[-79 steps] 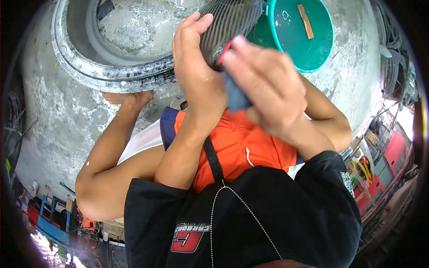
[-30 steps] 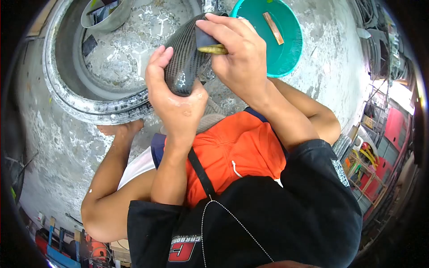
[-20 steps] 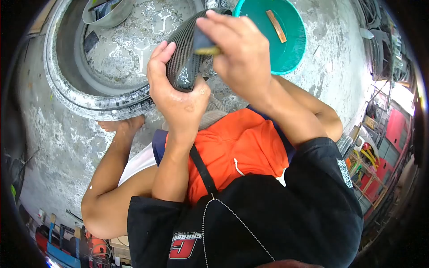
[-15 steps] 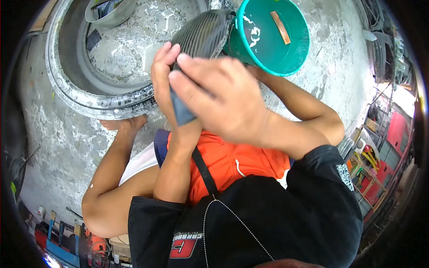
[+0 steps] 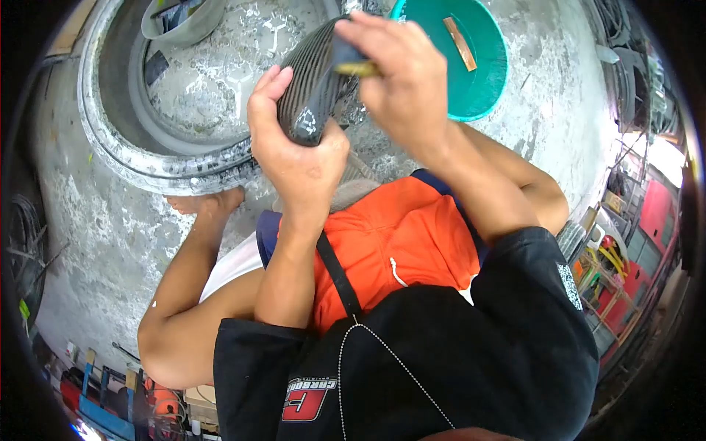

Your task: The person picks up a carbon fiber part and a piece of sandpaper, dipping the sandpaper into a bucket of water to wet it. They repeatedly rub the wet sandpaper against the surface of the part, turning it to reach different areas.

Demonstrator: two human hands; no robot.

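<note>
My left hand (image 5: pixel 298 151) grips the near end of a dark, glossy, ribbed curved piece (image 5: pixel 305 81), thumb on one side and fingers on the other. The piece is tilted over the rim of a large ring-shaped tub. My right hand (image 5: pixel 408 77) is closed round a dark grey sheet with a yellowish-brown piece (image 5: pixel 358 69) at its edge, held against the far right side of the ribbed piece. The fingertips lie near its upper end. What the sheet is made of cannot be told.
The large ring-shaped tub (image 5: pixel 147 165) with a wet bottom stands at the upper left, a smaller grey bowl (image 5: pixel 193 26) inside it. A green basin (image 5: pixel 482 92) holding a wooden strip (image 5: pixel 460 44) is at the upper right. Shelving with assorted items lines the right edge.
My right hand has moved up and away from my left hand to the far part of the ribbed piece. The near end of the piece is now uncovered and shows wet shine.
</note>
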